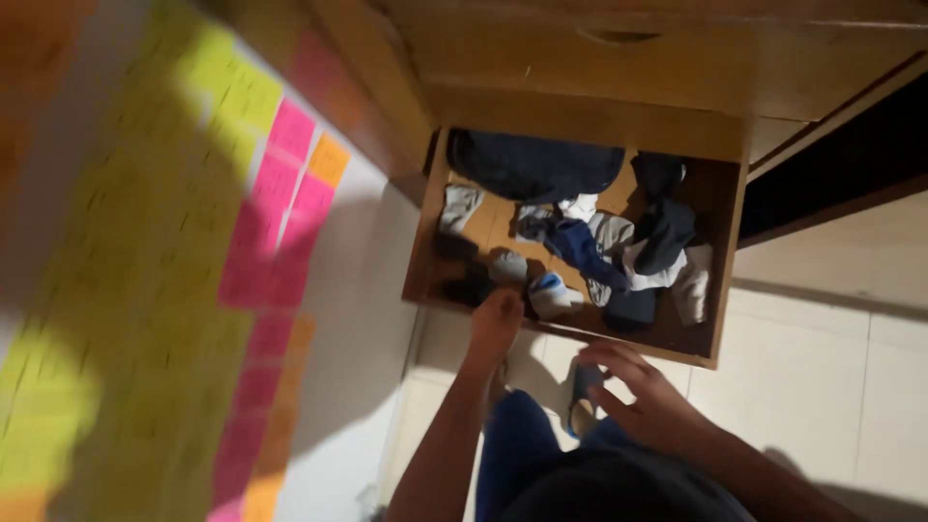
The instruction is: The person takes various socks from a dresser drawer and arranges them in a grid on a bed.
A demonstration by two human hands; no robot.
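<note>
- Head view looks down on an open wooden drawer (723, 253) pulled out from a piece of wooden furniture, with a closed drawer front (677, 58) above it.
- Left hand (496, 319) reaches over the drawer's front edge at its left end; the fingers are bent down into the drawer, among the socks there. Whether they grip anything cannot be told, since the fingertips are hidden in shadow.
- Just right of that hand lies a white and blue sock (551, 293), close to it, though contact cannot be made out.
- Right hand (646, 391) hovers outside the drawer, just below its front edge, over the pale tiled floor (831, 387). Its fingers are spread and loosely curled, holding nothing.
- A dark folded garment (536, 164) fills the back of the drawer.
- In the middle of the drawer sits a tangle of socks: a blue sock (580, 246), a black sock (665, 232) to its right, and white and grey ones around them.
- A grey sock (459, 208) lies by the drawer's left wall.
- To the left, a surface is covered with yellow, pink and orange sticky notes (280, 213), blurred.
- The person's blue trousers (517, 445) show at the bottom of the view, between the two forearms.
</note>
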